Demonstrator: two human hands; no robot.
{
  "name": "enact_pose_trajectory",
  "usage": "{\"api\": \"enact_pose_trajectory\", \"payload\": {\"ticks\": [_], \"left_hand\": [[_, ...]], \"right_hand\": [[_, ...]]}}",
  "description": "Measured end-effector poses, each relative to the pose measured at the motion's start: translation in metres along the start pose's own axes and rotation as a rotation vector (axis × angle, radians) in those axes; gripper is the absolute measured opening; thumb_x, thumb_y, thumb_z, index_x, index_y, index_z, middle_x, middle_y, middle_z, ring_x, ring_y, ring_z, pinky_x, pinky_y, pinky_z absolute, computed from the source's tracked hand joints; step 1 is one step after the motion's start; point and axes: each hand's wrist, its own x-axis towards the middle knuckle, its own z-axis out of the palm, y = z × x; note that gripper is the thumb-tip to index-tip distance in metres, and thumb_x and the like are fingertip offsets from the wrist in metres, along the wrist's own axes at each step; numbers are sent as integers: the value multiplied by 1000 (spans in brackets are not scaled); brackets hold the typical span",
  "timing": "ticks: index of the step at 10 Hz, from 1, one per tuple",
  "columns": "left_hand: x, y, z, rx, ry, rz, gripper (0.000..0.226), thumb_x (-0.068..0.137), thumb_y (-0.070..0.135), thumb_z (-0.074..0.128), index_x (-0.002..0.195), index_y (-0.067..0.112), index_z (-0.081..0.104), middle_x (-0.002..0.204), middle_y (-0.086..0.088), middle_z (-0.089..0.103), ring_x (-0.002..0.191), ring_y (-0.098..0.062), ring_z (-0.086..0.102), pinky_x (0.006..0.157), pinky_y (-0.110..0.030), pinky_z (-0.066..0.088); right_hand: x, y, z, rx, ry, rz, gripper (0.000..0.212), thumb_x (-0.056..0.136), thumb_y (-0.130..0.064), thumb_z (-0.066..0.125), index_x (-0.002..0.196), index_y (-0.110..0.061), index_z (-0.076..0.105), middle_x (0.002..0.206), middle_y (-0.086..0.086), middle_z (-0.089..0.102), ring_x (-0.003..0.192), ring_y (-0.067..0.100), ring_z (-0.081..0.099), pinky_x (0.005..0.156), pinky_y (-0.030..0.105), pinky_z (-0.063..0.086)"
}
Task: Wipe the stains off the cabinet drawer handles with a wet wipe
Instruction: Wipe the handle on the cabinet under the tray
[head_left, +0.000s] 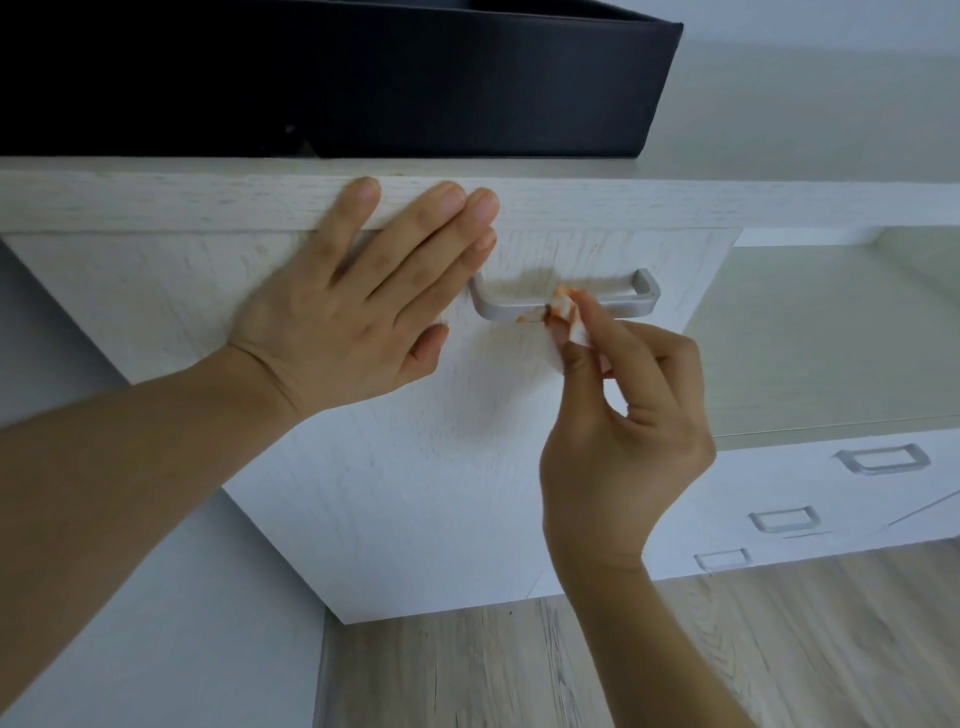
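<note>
Matt brushed-metal handle (566, 306) on a white, grainy wood-look drawer front (415, 467); matt black box (363, 78) above.

The right hand (623, 415) presses a stained wet wipe (569, 317) against the drawer handle (566, 301); the left hand (358, 306) lies flat on the drawer front (415, 467).

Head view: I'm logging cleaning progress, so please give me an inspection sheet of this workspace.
Surface: white wood-grain drawer front, with a faint smudge behind the handle.
Job's things: silver handle with an orange stain near its middle; wet wipe, orange-stained, pressed on the bar.
Clutter: black box on the cabinet top.
Grippers: left hand lies flat, open, bracing the drawer's upper edge; right hand pinches the wipe in its fingers.
Cables: nothing seen.
Surroundings: three more handles on a lower unit to the right, stains not discernible; wooden floor; pale wall.
</note>
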Motion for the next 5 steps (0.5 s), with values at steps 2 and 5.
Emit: {"api": "enact_pose_trajectory", "payload": {"ticks": [2,5], "left_hand": [[0,0,-1,-6,6,-2,67,96,36,31,148,-6,19,154,-21,14,146,-35,3,115,-51,11],[0,1,1,-3,11,-6,68,96,36,32,148,-6,19,154,-20,14,146,-33,2,115,-52,9]], "right_hand": [[3,-2,-3,13,-18,41,16,82,-8,71,98,-12,72,82,-3,54,69,-3,50,67,4,40],[8,4,1,59,26,-4,15,83,-3,70,98,-4,69,89,2,50,76,-3,49,70,9,43]]}}
